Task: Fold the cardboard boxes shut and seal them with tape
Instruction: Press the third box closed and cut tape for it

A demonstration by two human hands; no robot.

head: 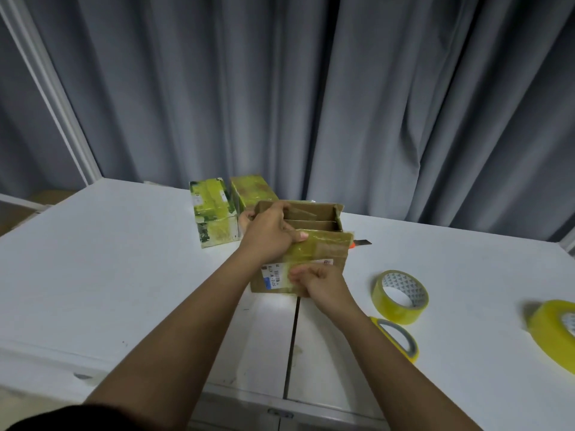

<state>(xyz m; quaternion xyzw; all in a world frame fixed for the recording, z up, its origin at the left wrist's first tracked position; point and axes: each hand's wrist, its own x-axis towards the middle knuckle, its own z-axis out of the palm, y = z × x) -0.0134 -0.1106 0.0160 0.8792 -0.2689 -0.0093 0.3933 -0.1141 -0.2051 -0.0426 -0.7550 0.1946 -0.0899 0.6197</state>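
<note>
A brown cardboard box (323, 248) stands open-topped on the white table (124, 259), its flaps partly raised and a shipping label on its near side. My left hand (269, 233) grips the box's left top edge, thumb lying on the near flap. Against the near side, over the label, my right hand (320, 283) rests with its fingers curled. Two boxes wrapped in yellowish tape (213, 211) (252, 189) stand just behind and to the left.
Three rolls of yellow tape lie to the right: one upright-open (399, 297), one thin (396, 339) by my right forearm, one large (553, 332) at the frame edge. A utility knife (361, 243) lies behind the box. Grey curtains hang behind the table.
</note>
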